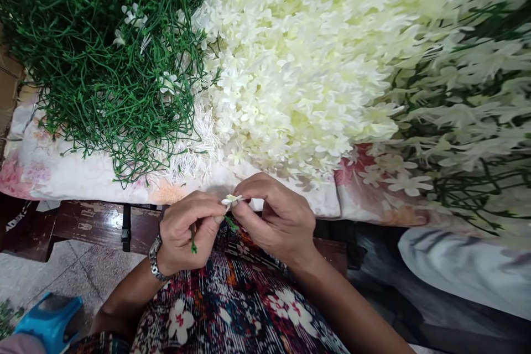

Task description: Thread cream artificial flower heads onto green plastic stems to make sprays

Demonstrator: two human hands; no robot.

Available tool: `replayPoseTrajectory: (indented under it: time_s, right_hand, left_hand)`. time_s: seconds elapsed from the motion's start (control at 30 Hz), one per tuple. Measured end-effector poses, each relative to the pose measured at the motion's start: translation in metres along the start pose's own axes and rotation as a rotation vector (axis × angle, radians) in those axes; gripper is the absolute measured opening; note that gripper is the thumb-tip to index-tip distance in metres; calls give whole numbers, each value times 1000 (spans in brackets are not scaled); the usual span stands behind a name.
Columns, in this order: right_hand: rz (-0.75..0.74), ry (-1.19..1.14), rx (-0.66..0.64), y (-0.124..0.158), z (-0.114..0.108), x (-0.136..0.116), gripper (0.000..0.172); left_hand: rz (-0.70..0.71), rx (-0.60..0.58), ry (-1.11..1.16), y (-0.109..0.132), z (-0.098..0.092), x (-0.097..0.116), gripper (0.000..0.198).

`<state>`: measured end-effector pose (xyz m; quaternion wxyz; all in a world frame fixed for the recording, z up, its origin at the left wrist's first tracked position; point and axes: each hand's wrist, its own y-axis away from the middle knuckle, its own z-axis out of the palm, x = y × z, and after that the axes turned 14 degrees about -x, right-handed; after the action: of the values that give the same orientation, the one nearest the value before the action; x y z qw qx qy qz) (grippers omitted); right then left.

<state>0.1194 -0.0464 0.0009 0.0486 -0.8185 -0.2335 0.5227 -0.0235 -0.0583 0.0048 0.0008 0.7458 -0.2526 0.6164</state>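
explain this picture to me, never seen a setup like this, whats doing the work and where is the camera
No machine here: the work is done by a person's two bare hands. The single picture comes from a camera worn on the head, looking forward and down.

The left hand, with a metal wristwatch at its wrist, holds a green stem. The right hand pinches a small white blossom where the fingertips of both hands meet.

Beyond them, on a floral cloth, lie a tangled pile of green stems, a big heap of pale blossoms and, at the right, blurred flowering stems. The flowers look artificial.
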Motion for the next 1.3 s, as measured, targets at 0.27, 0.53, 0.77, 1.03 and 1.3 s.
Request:
replayPoseTrajectory:
  time_s: [0.27, 0.53, 0.77, 1.03, 1.3]
  right_hand:
    - [-168, 156, -84, 3, -4, 5, 17]
    - [-177, 77, -133, -1, -5, 1, 14]
    - [-188, 70, -93, -2, 0, 1, 17]
    - [-97, -22, -72, 2, 2, 4, 14]
    - [66, -84, -36, 4, 3, 12, 6]
  left_hand:
    - [-281, 17, 260, 8, -3, -4, 31]
    - [-122, 31, 111, 2, -2, -11, 16]
    - [-9, 69, -183, 3, 0, -7, 25]
    - [-216, 47, 55, 0, 3, -7, 6]
    - [-332, -37, 180, -13, 5, -5, 7]
